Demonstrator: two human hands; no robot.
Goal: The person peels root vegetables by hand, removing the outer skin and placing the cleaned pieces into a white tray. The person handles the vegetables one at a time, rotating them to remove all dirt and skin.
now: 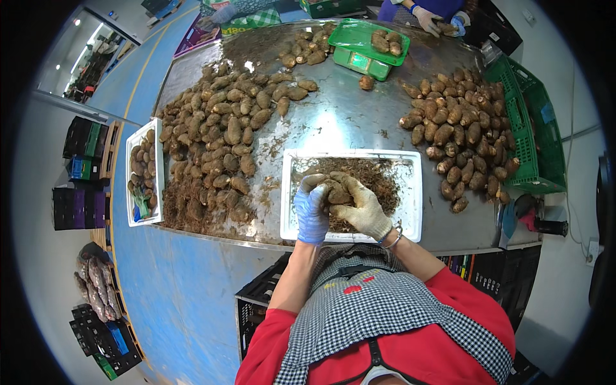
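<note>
My left hand [313, 209], in a blue and white glove, and my right hand [358, 204], in a dirty cream knit glove, are together around a brown taro corm [338, 193]. Both are above a white foam tray [414, 197] that holds loose root fibres and dirt [385, 185]. A large pile of hairy taro corms [231, 130] lies to the left on the metal table. To the right is another pile of corms [457, 130], which look cleaner.
A green scale [361, 62] bearing several corms stands at the table's far side. A second foam tray [159, 173] sits at the left edge, green crates [524, 130] at the right. Across the table, a co-worker's gloved hands [428, 21] hold a corm.
</note>
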